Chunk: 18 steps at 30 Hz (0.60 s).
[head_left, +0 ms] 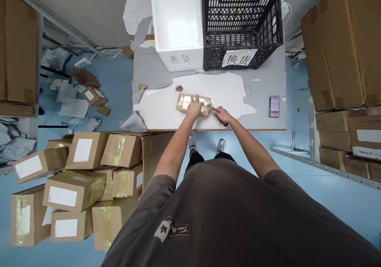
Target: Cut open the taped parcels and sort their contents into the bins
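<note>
A small brown carton (183, 102) wrapped in shiny clear tape lies on the white-topped table (160, 108) near its front edge. My left hand (195, 107) rests on the carton with its fingers spread, pressing on the top. My right hand (222, 114) is closed round a tool with red and black handles (225, 123), which looks like scissors. Its metal tip touches the taped right end of the carton. The exact shape of the blades is too small to make out.
Behind the carton stand a white foam box (180, 60) and a black plastic crate (242, 41). A phone (274, 106) lies at the table's right. Taped cartons (86, 183) are piled at the left; more boxes (333, 56) stand at the right.
</note>
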Each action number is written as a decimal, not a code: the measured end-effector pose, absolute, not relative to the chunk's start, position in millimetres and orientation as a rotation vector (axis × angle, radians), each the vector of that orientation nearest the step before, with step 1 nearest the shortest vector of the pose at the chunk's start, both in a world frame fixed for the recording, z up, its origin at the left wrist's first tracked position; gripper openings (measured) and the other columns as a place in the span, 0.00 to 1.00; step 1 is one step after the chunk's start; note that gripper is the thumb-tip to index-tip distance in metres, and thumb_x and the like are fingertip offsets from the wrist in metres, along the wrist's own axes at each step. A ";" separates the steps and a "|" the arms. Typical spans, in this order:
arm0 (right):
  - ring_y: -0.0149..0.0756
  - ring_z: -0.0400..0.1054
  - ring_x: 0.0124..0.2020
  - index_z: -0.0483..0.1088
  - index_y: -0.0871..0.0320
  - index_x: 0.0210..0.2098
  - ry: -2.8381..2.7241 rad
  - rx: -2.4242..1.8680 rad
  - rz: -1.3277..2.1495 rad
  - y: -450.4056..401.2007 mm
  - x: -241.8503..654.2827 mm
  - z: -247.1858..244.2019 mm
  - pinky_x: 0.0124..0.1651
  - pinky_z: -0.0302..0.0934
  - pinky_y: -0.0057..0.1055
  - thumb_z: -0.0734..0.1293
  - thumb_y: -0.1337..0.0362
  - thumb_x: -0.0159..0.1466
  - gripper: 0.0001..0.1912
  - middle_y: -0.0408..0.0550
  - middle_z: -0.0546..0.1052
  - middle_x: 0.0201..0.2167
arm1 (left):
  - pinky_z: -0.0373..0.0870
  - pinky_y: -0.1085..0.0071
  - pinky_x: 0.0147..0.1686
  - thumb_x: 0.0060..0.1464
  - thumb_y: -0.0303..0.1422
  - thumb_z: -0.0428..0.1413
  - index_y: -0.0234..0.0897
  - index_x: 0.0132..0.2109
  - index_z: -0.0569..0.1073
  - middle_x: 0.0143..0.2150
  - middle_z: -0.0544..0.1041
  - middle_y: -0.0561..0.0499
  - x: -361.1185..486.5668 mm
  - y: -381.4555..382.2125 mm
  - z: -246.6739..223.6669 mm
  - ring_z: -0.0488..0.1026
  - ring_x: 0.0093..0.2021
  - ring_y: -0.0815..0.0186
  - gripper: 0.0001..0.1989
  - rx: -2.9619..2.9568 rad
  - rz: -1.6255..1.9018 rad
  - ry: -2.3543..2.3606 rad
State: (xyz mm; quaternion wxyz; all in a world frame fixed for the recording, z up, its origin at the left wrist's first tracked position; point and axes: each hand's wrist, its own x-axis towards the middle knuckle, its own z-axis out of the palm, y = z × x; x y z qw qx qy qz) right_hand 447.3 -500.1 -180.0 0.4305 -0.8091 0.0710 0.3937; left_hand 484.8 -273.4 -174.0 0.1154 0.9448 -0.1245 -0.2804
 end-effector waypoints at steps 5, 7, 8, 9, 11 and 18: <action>0.33 0.63 0.13 0.69 0.54 0.39 0.170 -2.087 0.991 -497.6 448.3 -175.9 0.21 0.58 0.28 0.64 0.59 0.82 0.13 0.36 0.68 0.16 | 0.75 0.39 0.71 0.36 0.58 0.82 0.43 0.64 0.82 0.88 0.49 0.43 484.6 -272.5 -173.4 0.45 0.85 0.24 0.50 2.779 -0.789 -0.364; 0.33 0.64 0.13 0.69 0.54 0.39 0.191 -2.074 0.979 -497.2 445.1 -175.8 0.22 0.58 0.29 0.64 0.58 0.82 0.13 0.35 0.69 0.17 | 0.73 0.40 0.73 0.42 0.55 0.81 0.43 0.65 0.81 0.88 0.47 0.44 482.8 -271.7 -172.3 0.45 0.85 0.26 0.46 2.782 -0.790 -0.355; 0.33 0.64 0.13 0.69 0.53 0.40 0.202 -2.063 0.979 -497.6 442.6 -176.4 0.22 0.59 0.29 0.64 0.57 0.82 0.13 0.35 0.69 0.17 | 0.72 0.41 0.74 0.44 0.54 0.80 0.43 0.66 0.80 0.89 0.46 0.44 481.9 -270.9 -171.4 0.44 0.85 0.27 0.45 2.780 -0.791 -0.356; 0.34 0.64 0.13 0.69 0.53 0.40 0.208 -2.048 0.983 -498.2 439.9 -177.2 0.22 0.59 0.29 0.64 0.56 0.82 0.13 0.35 0.70 0.17 | 0.69 0.41 0.76 0.45 0.53 0.80 0.43 0.67 0.80 0.89 0.45 0.43 481.3 -269.5 -170.3 0.43 0.86 0.27 0.45 2.777 -0.791 -0.360; 0.34 0.65 0.14 0.70 0.52 0.40 0.212 -2.031 0.984 -500.3 434.3 -179.1 0.23 0.60 0.29 0.65 0.54 0.81 0.13 0.36 0.71 0.17 | 0.64 0.40 0.78 0.44 0.52 0.81 0.41 0.69 0.78 0.89 0.46 0.40 481.3 -264.6 -166.9 0.42 0.86 0.27 0.48 2.760 -0.780 -0.386; 0.36 0.74 0.22 0.75 0.51 0.41 0.261 -2.056 0.801 -506.4 418.8 -177.1 0.37 0.67 0.28 0.62 0.44 0.80 0.21 0.37 0.74 0.20 | 0.55 0.42 0.81 0.67 0.46 0.66 0.47 0.79 0.67 0.84 0.62 0.41 497.0 -242.3 -157.7 0.52 0.85 0.42 0.38 2.755 -0.634 -0.341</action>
